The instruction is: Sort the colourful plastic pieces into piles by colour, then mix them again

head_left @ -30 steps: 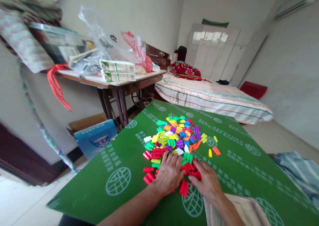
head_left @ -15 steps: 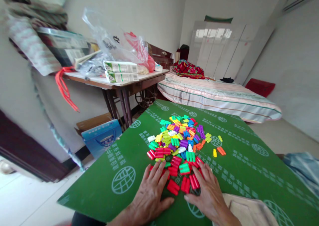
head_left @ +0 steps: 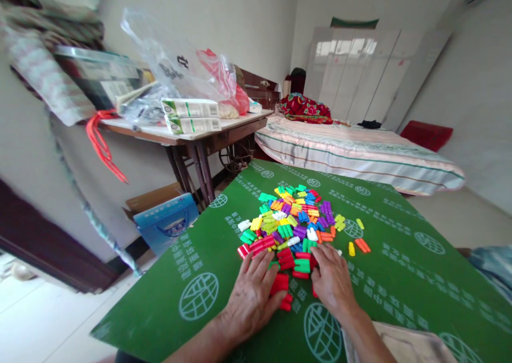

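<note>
Small tube-shaped plastic blocks in many colours lie heaped on a green board printed with pale globes and writing. My left hand rests palm down at the near left of the heap, fingers spread out over several red blocks. Partly under its fingertips is a long red piece. At the near right, my right hand lies over the edge of the pile, its fingers apart and touching green and red blocks. A green block sits between the hands. Some pieces are hidden under both hands.
Stray blocks, one yellow and one orange, lie right of the heap. A beige tray-like object is at the near right edge. Left stands a side table with bags and boxes; a blue box is below. Behind is a bed.
My right hand has moved forward and inward, covering red blocks that showed before. My left hand has shifted slightly right and forward, bunching the near red blocks together. The view has turned slightly.
</note>
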Demonstrator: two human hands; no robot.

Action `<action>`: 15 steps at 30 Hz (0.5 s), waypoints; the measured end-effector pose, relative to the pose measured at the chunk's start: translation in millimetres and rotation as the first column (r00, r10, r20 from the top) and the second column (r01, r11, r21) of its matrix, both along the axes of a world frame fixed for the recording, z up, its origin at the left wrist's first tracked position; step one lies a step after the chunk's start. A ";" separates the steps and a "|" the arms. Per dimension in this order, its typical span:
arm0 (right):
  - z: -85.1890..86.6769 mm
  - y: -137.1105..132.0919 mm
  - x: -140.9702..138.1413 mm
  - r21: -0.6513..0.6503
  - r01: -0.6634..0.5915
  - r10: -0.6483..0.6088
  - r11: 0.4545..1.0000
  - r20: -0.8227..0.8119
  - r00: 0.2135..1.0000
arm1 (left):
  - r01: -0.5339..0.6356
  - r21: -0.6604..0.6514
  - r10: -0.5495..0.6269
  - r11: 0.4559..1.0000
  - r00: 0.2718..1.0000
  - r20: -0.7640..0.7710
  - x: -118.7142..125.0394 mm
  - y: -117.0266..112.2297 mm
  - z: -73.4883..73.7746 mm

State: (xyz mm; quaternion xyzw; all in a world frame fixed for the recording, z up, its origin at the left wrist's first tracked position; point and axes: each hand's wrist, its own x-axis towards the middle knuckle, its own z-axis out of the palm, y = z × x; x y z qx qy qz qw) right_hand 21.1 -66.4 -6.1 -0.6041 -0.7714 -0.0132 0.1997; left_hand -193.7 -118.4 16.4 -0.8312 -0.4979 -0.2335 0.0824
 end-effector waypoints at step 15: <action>36.0 45.9 -21.6 -0.060 -0.344 0.336 0.937 -0.112 0.935 | -0.097 -0.103 0.105 0.990 0.992 0.076 15.8 54.1 21.7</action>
